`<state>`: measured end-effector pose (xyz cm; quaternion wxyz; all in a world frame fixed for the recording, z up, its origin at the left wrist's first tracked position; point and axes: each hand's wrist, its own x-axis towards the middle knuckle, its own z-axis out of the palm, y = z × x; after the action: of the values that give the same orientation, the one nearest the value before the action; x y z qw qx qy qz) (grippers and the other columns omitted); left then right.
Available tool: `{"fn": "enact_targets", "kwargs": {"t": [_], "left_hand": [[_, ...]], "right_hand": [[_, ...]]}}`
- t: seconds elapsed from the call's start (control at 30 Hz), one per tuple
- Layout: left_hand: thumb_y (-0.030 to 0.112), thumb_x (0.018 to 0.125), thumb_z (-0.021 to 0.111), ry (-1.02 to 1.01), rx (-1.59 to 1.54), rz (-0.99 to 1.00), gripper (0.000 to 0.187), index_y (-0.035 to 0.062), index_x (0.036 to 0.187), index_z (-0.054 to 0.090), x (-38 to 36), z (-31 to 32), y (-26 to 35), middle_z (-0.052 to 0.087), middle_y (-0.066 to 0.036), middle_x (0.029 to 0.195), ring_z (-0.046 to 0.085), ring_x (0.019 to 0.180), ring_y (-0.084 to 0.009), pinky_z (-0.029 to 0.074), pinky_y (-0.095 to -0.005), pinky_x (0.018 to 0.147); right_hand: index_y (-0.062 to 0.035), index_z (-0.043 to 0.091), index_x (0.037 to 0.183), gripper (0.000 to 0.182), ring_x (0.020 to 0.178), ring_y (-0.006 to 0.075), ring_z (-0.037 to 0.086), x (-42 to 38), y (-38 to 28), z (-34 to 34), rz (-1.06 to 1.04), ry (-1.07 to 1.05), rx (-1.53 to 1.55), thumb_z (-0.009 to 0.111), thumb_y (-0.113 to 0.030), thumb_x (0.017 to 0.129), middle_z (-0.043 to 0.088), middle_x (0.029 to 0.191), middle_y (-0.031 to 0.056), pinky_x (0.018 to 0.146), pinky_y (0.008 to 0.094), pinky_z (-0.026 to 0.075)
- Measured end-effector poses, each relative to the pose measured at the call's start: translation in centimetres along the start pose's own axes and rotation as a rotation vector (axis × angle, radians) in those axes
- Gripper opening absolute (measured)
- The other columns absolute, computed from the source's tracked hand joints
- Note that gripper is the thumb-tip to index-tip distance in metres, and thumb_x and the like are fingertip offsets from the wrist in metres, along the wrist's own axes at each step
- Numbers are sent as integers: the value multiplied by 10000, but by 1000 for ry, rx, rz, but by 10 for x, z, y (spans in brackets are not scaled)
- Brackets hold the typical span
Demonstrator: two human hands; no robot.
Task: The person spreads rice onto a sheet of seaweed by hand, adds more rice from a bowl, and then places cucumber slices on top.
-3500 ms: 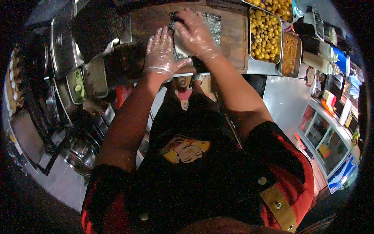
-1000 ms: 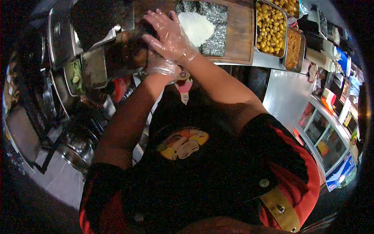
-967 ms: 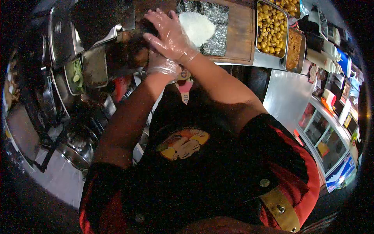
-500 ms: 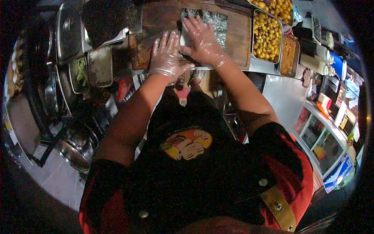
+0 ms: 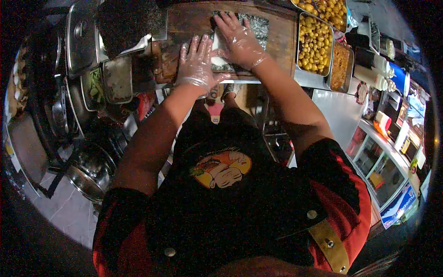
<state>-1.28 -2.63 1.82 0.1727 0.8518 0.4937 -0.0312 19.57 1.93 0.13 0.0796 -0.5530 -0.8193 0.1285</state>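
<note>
While the right hand (image 5: pixel 242 46) lies palm down over the left part of the seaweed sheet (image 5: pixel 260 34), its fingers are spread towards the sheet's far left corner, grasping nothing. White rice (image 5: pixel 218 51) shows beneath it, along the sheet's left edge. The left hand (image 5: pixel 196 64), also open and apparently holding nothing, is just beside that edge, its thumb reaching towards the near left corner. Both of these 2 hands wear clear gloves. The step looks like pressing the rice out over the sheet; any further push calls for light, flat fingers and even pressure, so the sheet neither slides nor tears. Under it all is the cutting board (image 5: pixel 282 37), with the sheet nearer its right edge than its left. Past that right edge are 2 trays of yellow balls (image 5: pixel 314 44) and 1 of brown food (image 5: pixel 340 64).
</note>
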Motion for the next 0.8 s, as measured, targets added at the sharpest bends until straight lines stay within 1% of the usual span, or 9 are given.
{"fn": "enact_targets", "kwargs": {"t": [0.07, 0.23, 0.3, 0.33, 0.4, 0.43, 0.5, 0.67, 0.8], "left_hand": [[872, 849, 697, -23, 17, -4, 1305, 35, 1754, 269, 5, -4, 1, 218, -159, 1853, 99, 1724, -394, 68, -637, 1371], [872, 886, 651, -112, 49, -47, 1197, 130, 1760, 310, 11, -9, 3, 176, -140, 1867, 76, 1728, -390, 60, -643, 1371], [881, 881, 647, -66, 60, -44, 1198, 140, 1761, 310, 13, -7, 3, 173, -138, 1867, 79, 1728, -389, 63, -642, 1371], [890, 877, 643, -23, 71, -41, 1200, 149, 1762, 311, 14, -4, 2, 170, -137, 1868, 82, 1728, -388, 66, -641, 1371], [893, 872, 646, -51, 91, -53, 1211, 145, 1762, 309, 18, -5, 4, 166, -136, 1869, 86, 1728, -388, 69, -640, 1371], [897, 867, 650, -79, 111, -65, 1222, 140, 1762, 307, 20, -7, 5, 162, -134, 1871, 89, 1727, -387, 72, -638, 1371], [900, 862, 653, -83, 119, -72, 1227, 139, 1761, 308, 24, -9, 6, 158, -133, 1872, 92, 1727, -386, 73, -638, 1370], [899, 860, 656, -127, 129, -72, 1226, 136, 1757, 315, 30, -11, 3, 148, -131, 1874, 103, 1724, -389, 78, -638, 1369], [904, 853, 657, -49, 106, -75, 1232, 151, 1762, 304, 32, -6, 3, 151, -125, 1874, 111, 1724, -379, 86, -640, 1367]], "right_hand": [[-101, 261, 1759, 1192, 1651, 434, 329, 5, 2, 0, -1, -4, -20, 846, -617, 858, 370, 1779, 198, 1284, 730, 283], [-120, 226, 1770, 1181, 1657, 437, 314, 16, 14, 8, -17, -12, -66, 848, -581, 878, 342, 1793, 185, 1286, 745, 268], [-154, 400, 1712, 981, 1570, 433, 466, 21, 15, 11, -24, 158, -55, 847, -491, 906, 494, 1696, 203, 1257, 705, 357], [-154, 400, 1712, 981, 1570, 433, 466, 20, 15, 10, -23, 157, -54, 847, -491, 906, 494, 1696, 203, 1257, 705, 357], [-56, 278, 1750, 925, 1679, 429, 261, 21, 19, 3, -11, -99, -167, 745, -391, 1026, 300, 1815, 207, 1346, 653, 176], [-56, 278, 1750, 925, 1679, 429, 261, 25, 14, -11, -10, -99, -166, 745, -391, 1026, 300, 1815, 207, 1346, 653, 176], [-82, 182, 1778, 1073, 1687, 435, 231, 32, 8, -31, 92, -273, 3, 813, -373, 960, 241, 1839, 194, 1338, 671, 184], [-90, 197, 1778, 1116, 1687, 429, 238, 42, 16, -24, 76, -238, -70, 842, -418, 928, 271, 1828, 195, 1336, 662, 205], [-86, 209, 1774, 1115, 1680, 418, 263, 45, 21, -16, 81, -201, -101, 846, -439, 930, 293, 1820, 191, 1329, 670, 220]]}}
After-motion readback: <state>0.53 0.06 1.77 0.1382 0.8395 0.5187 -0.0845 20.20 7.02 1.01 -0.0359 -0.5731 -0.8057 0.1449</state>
